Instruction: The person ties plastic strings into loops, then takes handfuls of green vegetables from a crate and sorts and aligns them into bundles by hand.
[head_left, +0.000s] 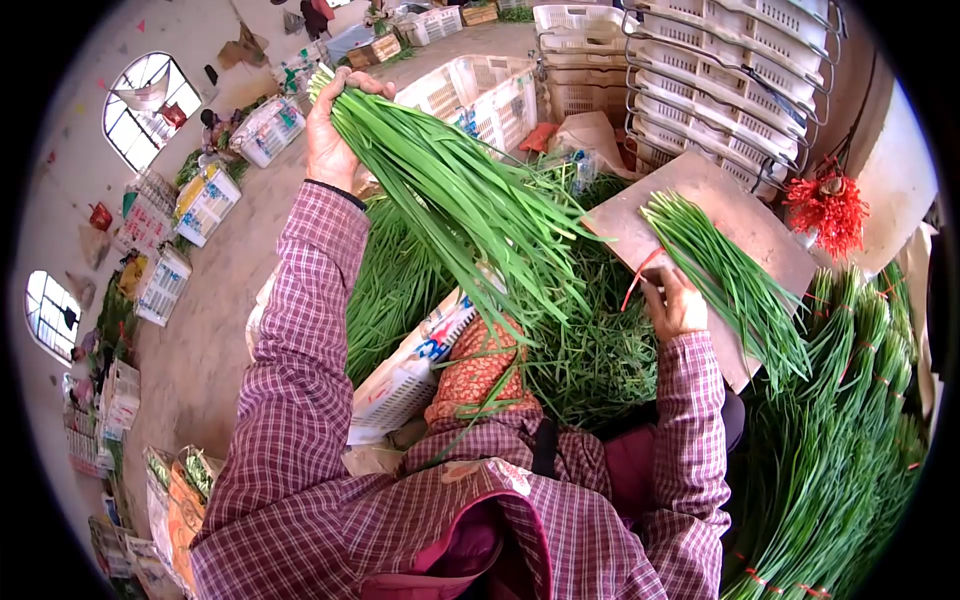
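Left hand (338, 130): raised, fingers wrapped round the stem ends of one raised bunch (445, 175) of long greens. Leaves fan out loose towards the right hand, no band seen on them. Right hand (682, 303): lower, thumb and fingertips pinched together on one red tie (638, 271), as far as I can make out.

Step in hand, my reading: greens gathered in one hand, tie readied in the other. Any move of the raised bunch calls for a firm hold at the stems and support for the trailing leaves; the tie asks for a fine pinch.

Just beyond the right hand, a tilted counter (622, 218) bears one second bunch (715, 255), leaf tips hanging past its edge.

Counts: two hands, one bunch held, one on the counter, one tie at the fingers. Beyond the counter, one cluster of red ties (830, 205), strands too many to count. Outward of the right hand, a heap of banded greens (845, 400), several bunches, overlapping. Between the hands and below, loose greens (600, 355), uncountable; one white crate (390, 400) below the left hand.
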